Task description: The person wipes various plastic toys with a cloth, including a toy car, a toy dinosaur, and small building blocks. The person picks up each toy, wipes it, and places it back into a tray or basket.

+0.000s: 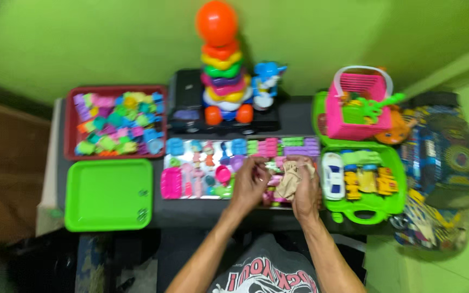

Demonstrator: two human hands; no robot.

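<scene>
Holding a crumpled beige cloth [290, 179], the right hand [306, 192] closes its fingers around it above the toy-filled middle tray [191, 191]. Left hand [249, 183]: fingers curled, touching the cloth's edge; whether it grips is unclear. Left: a green tray [108, 194], bare. Right: a green case [367, 206] with a white toy car [333, 175] and yellow vehicles. Farther: a red bin [70, 125] of coloured blocks, a pink basket [356, 103], a ring stacker [221, 70] at the green wall.
</scene>
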